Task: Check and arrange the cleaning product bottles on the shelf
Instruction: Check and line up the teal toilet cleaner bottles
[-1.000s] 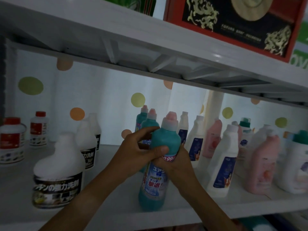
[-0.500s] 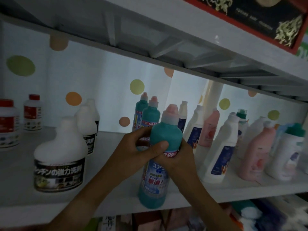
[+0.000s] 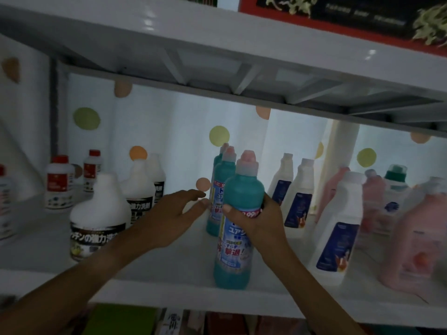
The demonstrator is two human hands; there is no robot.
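— Several bottles on our left first: the red-capped white bottles point(image 3: 59, 182) at the back, then the big white jug point(image 3: 99, 217) with the black label, near the front of the shelf point(image 3: 169, 293).

— And our left hand point(image 3: 169, 216)?

— Open, fingers spread and reaching right, holding nothing. Its fingertips point(image 3: 202, 193) lie just beside the rear teal bottles point(image 3: 219, 189) — whether they touch, we cannot tell.

— Where is the one we are handling?

— The front teal bottle point(image 3: 238, 221) stands at the front edge of the shelf, a little right of the middle. Our right hand point(image 3: 256, 216) is wrapped round its waist from the right side, thumb across the front at the price band, fingers curled behind.

— Which way does it point?

— Long axis close to vertical, pink cap point(image 3: 248, 160) up and leaning slightly to the right, printed label facing us. The base looks set on the shelf, though we would not swear to its full weight being down.

— So what does the next move turn on?

— We judge it is the line: the front bottle sits forward and slightly right of the two behind it. The right hand already has it; the left is nearer the rear pair. Beyond them, rightward, stand white bottles with blue labels point(image 3: 336, 238) and pink bottles point(image 3: 411, 240).
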